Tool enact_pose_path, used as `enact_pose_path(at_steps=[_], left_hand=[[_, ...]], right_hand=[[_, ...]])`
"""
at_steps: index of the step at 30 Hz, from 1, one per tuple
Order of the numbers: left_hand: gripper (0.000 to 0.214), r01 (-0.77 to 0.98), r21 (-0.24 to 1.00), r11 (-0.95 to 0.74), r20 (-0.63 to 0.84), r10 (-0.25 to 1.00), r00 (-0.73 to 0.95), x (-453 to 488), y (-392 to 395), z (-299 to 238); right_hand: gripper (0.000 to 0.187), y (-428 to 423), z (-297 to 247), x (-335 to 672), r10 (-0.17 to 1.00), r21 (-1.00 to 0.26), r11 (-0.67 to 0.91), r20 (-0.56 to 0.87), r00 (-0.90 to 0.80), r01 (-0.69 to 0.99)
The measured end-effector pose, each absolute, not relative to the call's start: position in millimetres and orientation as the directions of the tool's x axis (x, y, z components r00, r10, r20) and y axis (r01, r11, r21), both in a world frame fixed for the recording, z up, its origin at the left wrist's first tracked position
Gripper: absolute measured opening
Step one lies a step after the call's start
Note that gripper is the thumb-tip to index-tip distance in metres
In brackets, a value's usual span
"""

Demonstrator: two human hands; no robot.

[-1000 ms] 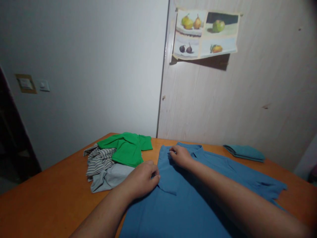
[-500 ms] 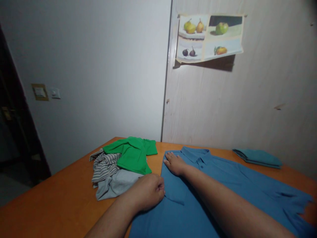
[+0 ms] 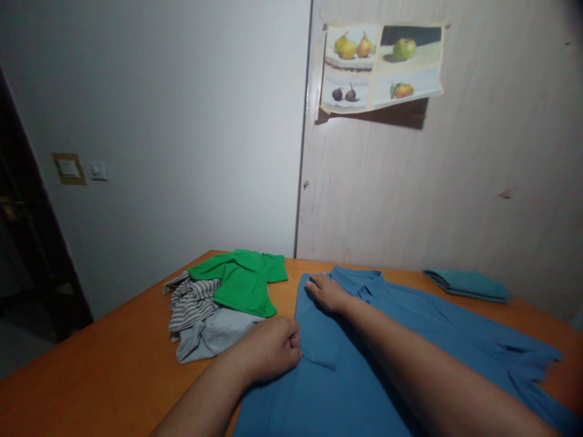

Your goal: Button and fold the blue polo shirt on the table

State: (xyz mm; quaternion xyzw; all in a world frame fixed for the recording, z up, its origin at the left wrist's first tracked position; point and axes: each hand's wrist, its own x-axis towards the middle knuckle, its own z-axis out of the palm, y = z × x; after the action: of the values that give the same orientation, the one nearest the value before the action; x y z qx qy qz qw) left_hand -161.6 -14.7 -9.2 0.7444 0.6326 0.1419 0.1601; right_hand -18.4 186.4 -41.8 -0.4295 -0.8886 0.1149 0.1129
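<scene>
A person's two bare arms reach forward over an orange wooden surface (image 3: 91,376) in a dim room. A blue shirt (image 3: 410,340) with a collar lies spread flat across the right half of the surface, collar toward the far wall, and its left side is folded inward along a straight edge.

The left hand (image 3: 268,352) sits at that folded edge, partway down. Its fingers are curled together and clamped on the blue cloth. The right hand (image 3: 328,293) lies flat on the shoulder of the shirt just beside the collar, with its fingers stretched out, close together and pressing down, gripping nothing.

To the left of the shirt, near but apart from it, is a loose heap of clothes: a green shirt (image 3: 241,279) on top, a striped garment (image 3: 191,300) and a grey garment (image 3: 214,337) below. A folded teal cloth (image 3: 469,284) rests at the far right, well apart from the hands. A fruit poster (image 3: 380,64) hangs on the wall.

The fold could probably slip or go crooked if the left hand pulls while the right hand lifts its pressure. The far sleeve is already rumpled and could bunch further. A wide sweep of the left arm might drag the grey garment into the shirt.
</scene>
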Motion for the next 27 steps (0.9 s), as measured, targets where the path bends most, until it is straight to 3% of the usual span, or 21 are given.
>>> enact_pose_path(at_steps=[5, 12, 17, 22, 27], left_hand=[[0.018, 0.898, 0.394, -0.198, 0.096, 0.980, 0.174, -163.4, -10.0, -19.4], [0.009, 0.902, 0.382, -0.202, 0.104, 0.979, 0.176, -162.1, -9.6, -18.4], [0.008, 0.899, 0.384, -0.209, 0.089, 0.978, 0.189, -165.0, -7.3, -22.1], [0.011, 0.905, 0.364, -0.218, 0.115, 0.975, 0.189, -167.0, -2.8, -27.5], [0.009, 0.893, 0.381, -0.239, 0.103, 0.971, 0.216, -170.3, 0.9, -30.2]], right_hand=[[0.061, 167.9, -31.2, 0.7, 0.771, -0.300, 0.633, 0.155, -0.618, 0.714], [0.083, 129.3, -49.9, 14.2, 0.721, -0.237, 0.673, -0.002, -0.693, 0.701], [0.085, 112.3, -42.5, 14.1, 0.762, -0.225, 0.629, -0.011, -0.647, 0.744], [0.084, 77.3, -39.4, 21.0, 0.668, -0.263, 0.716, -0.013, -0.744, 0.647], [0.084, 49.8, -36.3, 40.6, 0.670, -0.299, 0.703, -0.026, -0.742, 0.645]])
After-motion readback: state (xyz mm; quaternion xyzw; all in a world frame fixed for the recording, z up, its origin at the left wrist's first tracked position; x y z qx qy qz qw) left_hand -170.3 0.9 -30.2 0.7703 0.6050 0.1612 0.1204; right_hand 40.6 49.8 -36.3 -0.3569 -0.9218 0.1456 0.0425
